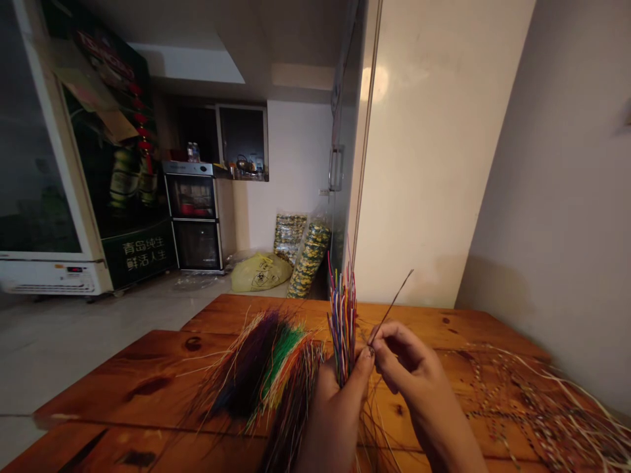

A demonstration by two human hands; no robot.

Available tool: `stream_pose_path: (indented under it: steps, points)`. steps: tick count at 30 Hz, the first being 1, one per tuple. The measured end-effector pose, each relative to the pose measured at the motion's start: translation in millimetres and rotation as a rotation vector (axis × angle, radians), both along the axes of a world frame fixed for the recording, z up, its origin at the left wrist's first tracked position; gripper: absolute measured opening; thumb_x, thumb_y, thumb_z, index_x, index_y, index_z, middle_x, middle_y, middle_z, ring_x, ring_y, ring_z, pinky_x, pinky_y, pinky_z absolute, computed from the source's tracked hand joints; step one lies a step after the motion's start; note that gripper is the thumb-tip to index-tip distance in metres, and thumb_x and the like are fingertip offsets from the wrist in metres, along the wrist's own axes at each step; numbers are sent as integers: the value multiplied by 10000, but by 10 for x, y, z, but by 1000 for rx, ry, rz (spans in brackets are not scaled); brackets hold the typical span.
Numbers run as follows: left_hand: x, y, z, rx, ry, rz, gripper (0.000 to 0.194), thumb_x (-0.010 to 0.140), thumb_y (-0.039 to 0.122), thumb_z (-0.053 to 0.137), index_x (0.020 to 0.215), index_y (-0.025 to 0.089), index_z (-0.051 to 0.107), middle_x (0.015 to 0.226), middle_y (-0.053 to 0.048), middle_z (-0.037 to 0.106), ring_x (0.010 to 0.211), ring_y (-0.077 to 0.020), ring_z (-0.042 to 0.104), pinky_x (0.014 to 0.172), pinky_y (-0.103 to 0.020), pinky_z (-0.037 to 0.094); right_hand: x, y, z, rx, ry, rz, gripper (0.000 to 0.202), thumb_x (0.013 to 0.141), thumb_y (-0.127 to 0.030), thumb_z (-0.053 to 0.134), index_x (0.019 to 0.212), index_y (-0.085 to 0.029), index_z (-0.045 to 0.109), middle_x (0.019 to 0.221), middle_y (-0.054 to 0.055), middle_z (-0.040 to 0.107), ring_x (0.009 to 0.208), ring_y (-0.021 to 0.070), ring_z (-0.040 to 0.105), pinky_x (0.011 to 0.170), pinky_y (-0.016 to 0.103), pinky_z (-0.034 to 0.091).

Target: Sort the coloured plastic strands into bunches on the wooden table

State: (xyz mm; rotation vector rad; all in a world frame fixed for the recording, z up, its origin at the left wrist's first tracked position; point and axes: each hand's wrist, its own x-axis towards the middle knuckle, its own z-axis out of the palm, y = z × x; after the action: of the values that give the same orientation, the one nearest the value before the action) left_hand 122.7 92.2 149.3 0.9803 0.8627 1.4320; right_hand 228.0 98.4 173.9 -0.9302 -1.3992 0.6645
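My left hand (pixel 338 407) is closed around an upright bundle of thin multicoloured cords (pixel 344 312), whose tips stick up above the fist. Just to the right, my right hand (pixel 414 371) pinches a thin dark strand (pixel 394 302) between thumb and forefinger. This strand slants up to the right, and its lower end meets the left thumb. Left of my hands, a spread of loose coloured strands (pixel 246 378) lies on the wooden table (pixel 118 394), with dark, green and orange sections. Part of the held bundle is hidden behind my left fingers.
Beaded or knotted strings (pixel 532 407) and pale cords lie across the table's right side. Behind the table are a tall cream cabinet (pixel 424 157), a yellow bag (pixel 261 272), wrapped patterned rolls (pixel 310 256), a small two-door cabinet (pixel 194 217) and a drinks fridge (pixel 49 276).
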Motion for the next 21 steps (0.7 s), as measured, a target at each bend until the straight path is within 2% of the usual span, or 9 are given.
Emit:
stream_pose_path:
  steps: [2,5,9,12,15,21]
  points:
    - [-7,-14,33,0,-14,4,313,697,401,700,921,185,663,934,-60,674,936,-217,606,819,-269,445,14,5,1,-18,11,45,186,770,-369,600,736,-188,575,676,-6,500,519,85,397,397,179,293]
    - [-13,-32,93,-43,-34,-28,311,641,398,736,830,169,645,741,-28,629,745,-173,584,675,-238,440,53,3,17,-64,16,133,220,780,-399,602,733,-187,567,677,-15,485,511,75,363,413,180,280]
    - [2,-23,109,-85,-37,-98,310,619,412,734,740,167,588,519,66,402,504,-87,382,510,-200,322,82,11,16,-101,69,178,288,746,-456,632,706,-185,544,670,-25,471,477,64,308,411,192,255]
    - [19,-9,90,-68,-30,-120,314,628,429,718,740,175,571,497,91,300,463,-71,266,481,-201,260,65,27,-11,-73,109,180,273,752,-439,635,715,-186,543,650,-33,453,463,62,297,408,193,252]
    - [27,-16,88,-35,-7,-120,292,654,439,697,712,179,578,489,93,256,446,-72,212,480,-213,250,34,26,-28,-70,234,195,221,771,-389,632,739,-192,536,626,-52,416,459,56,320,421,184,260]
    - [25,-75,113,16,13,-83,294,672,455,689,662,179,587,463,86,229,458,-90,259,503,-218,272,46,26,-57,-43,324,221,173,778,-352,622,752,-198,548,587,-61,400,444,49,346,421,177,255]
